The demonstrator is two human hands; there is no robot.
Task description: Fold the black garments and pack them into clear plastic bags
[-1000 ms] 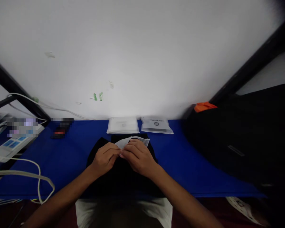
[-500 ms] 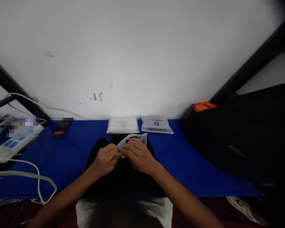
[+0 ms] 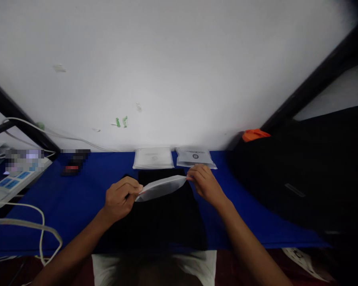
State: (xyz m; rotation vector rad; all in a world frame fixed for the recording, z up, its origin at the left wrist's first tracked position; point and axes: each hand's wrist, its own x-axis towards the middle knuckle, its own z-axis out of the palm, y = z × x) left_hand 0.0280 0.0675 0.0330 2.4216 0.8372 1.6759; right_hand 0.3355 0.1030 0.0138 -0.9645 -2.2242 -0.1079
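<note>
Translucent pouch (image 3: 164,189) now spread lengthwise, upper edge exposed; your left hand (image 3: 119,198) grips one end, right hand (image 3: 207,186) the other, above black fabric (image 3: 167,226) by the bench's (image 3: 77,198) front edge.

Bag (image 3: 162,188): translucent whitish, empty-looking, stretched lengthwise; held slightly tilted above black cloth (image 3: 164,222), its right end higher. Cloth: dark, spread over blue bench (image 3: 226,210).

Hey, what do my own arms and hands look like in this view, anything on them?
Both your left hand and right hand are bare, with no gloves. No sleeves show on your forearms, and I see no watch, bracelet or cable on either.
</note>
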